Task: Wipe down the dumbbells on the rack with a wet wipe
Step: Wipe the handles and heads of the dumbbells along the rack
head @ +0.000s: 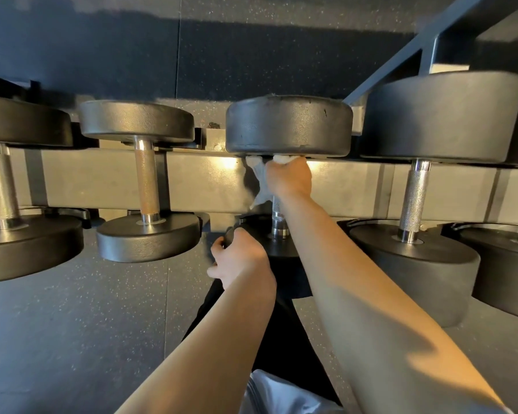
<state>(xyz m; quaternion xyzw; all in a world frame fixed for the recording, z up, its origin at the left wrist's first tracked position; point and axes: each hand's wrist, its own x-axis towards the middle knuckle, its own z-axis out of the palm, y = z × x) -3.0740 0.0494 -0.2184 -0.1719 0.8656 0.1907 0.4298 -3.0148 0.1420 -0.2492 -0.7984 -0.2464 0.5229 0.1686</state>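
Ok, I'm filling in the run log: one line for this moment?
step: wiping handle | right hand: grips white wet wipe around chrome handle of middle black dumbbell | left hand: grips its near head

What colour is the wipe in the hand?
White, looking greyish in shadow: the wipe hangs from the right hand, seen in the head view.

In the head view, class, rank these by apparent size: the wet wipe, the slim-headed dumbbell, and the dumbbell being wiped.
1. Dumbbell being wiped
2. Slim-headed dumbbell
3. Wet wipe, clearly smallest, gripped by the right hand
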